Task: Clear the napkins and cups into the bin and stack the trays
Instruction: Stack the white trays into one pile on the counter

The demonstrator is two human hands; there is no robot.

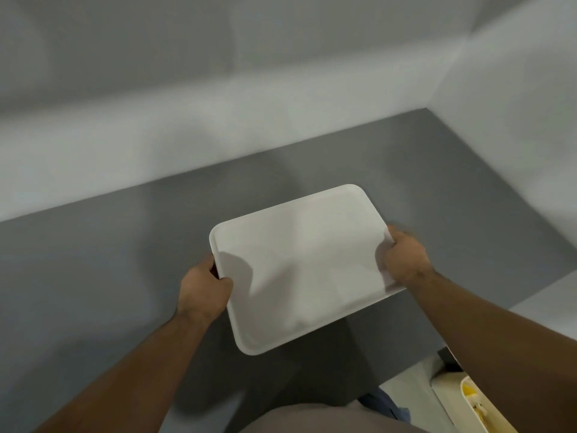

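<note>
A white rectangular plastic tray with rounded corners (pixel 299 267) is held by its two short sides over a plain grey surface (pixel 93 260) that runs into a corner of white walls (pixel 218 89). The tray lies skewed to the surface's edges, its far right corner turned toward the wall corner, and nothing rests on its top. A dark shadow falls on the surface below its near edge. Whether any part of the tray touches the surface cannot be told.

The left hand (pixel 204 289) grips the tray's left rim, with the thumb laid over the top edge and the fingers curled out of sight beneath. The right hand (pixel 406 257) clasps the right rim in the same way, knuckles up and fingers wrapped around the edge. Both bare forearms reach in from the bottom of the view.

At the lower right, beyond the edge of the surface and partly hidden by the right forearm, sits a white container (pixel 464 398) with blurred yellow and white pieces inside.
</note>
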